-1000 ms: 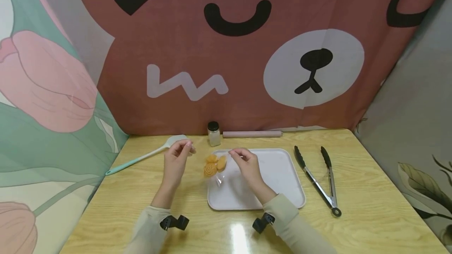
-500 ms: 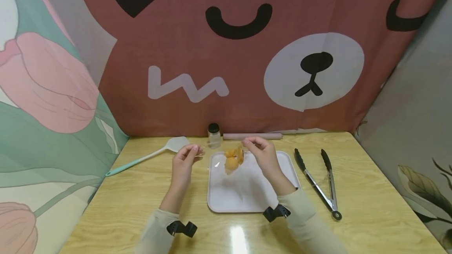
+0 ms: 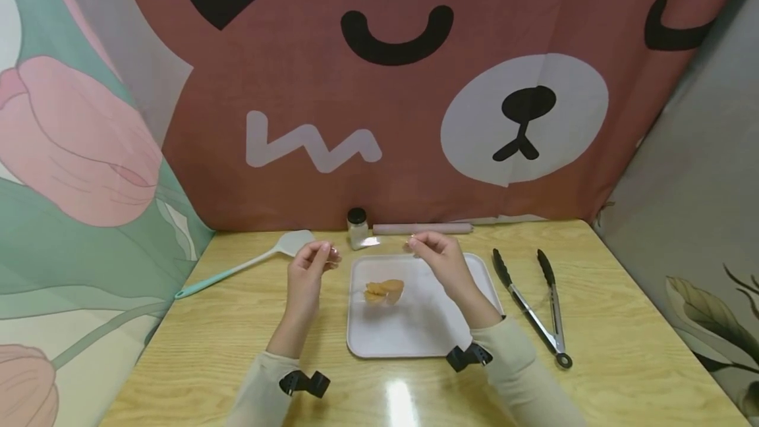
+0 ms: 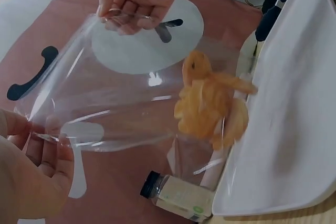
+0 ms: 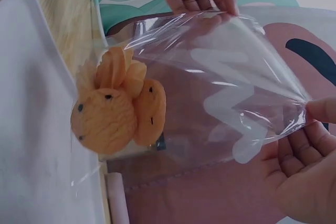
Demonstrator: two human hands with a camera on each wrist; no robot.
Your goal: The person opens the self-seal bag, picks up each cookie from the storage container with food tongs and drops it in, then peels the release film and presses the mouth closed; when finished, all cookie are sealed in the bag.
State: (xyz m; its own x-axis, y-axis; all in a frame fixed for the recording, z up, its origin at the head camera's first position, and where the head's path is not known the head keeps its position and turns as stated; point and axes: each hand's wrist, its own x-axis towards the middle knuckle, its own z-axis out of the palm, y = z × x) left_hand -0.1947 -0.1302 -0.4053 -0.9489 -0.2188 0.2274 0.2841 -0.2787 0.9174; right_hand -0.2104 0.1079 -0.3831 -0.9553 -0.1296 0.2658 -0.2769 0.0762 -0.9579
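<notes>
A clear plastic bag (image 4: 126,114) is spread between both hands, its mouth pulled wide. Several orange cookie-like pieces (image 3: 384,290), some with dark specks, sit bunched at its bottom, seen close in the right wrist view. My left hand (image 3: 307,277) pinches one side of the bag's mouth between thumb and fingers. The other side is pinched by my right hand (image 3: 446,267), also at the mouth. In the head view the bag hangs in front of the white tray (image 3: 397,338); whether its bottom touches the tray I cannot tell.
A turquoise-handled spatula (image 3: 237,269) lies at the left. Behind the tray stand a black-lidded jar (image 3: 358,229) and a pink rod (image 3: 423,228). Black-tipped tongs (image 3: 542,321) lie spread right of the tray. A printed cloth (image 3: 296,84) rises behind the table.
Both hands have moved right, the right one also slightly up, and both keep their pinch on the bag. The orange pieces swung right, then came back left and lower, over the tray.
</notes>
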